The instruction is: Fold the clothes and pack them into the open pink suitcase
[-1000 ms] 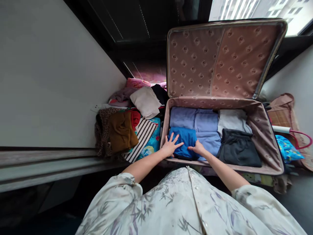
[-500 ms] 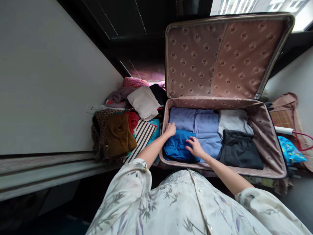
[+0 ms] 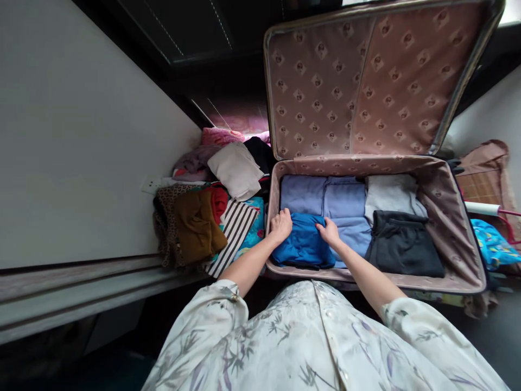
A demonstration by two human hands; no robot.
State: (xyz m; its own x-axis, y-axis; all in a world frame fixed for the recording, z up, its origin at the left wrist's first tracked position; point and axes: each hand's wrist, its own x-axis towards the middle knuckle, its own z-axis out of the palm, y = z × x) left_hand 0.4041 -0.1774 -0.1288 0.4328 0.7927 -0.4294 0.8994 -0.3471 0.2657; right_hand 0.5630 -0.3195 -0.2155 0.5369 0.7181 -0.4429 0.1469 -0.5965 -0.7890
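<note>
- Left hand [image 3: 280, 224] is curling over the far left corner of the blue folded garment [image 3: 303, 245]; fingers are bent and pressing on the cloth, though whether they are pinching a fold is hard to tell from this angle.
- Right hand [image 3: 329, 232] is resting on the garment's far right corner, fingers drawn together and flexed, touching the fabric.
- Blue garment is lying in the near left corner of the open suitcase [image 3: 456, 217], against its left wall.
- Suitcase contents: lavender folded pieces [image 3: 325, 198] are filling the far left and middle, a pale grey piece [image 3: 391, 193] is sitting at far right, a dark grey piece [image 3: 402, 250] is lying near right, touching the lavender stack.
- Lid [image 3: 366, 81] is standing upright behind.
- Clothes pile [image 3: 211, 201] is sitting on the floor just beside the suitcase's left wall.
- Risk, as judged: uneven pressure from the two hands could be bunching the blue garment and undoing its fold; a tug could also be dragging the lavender layer beneath out of line.
</note>
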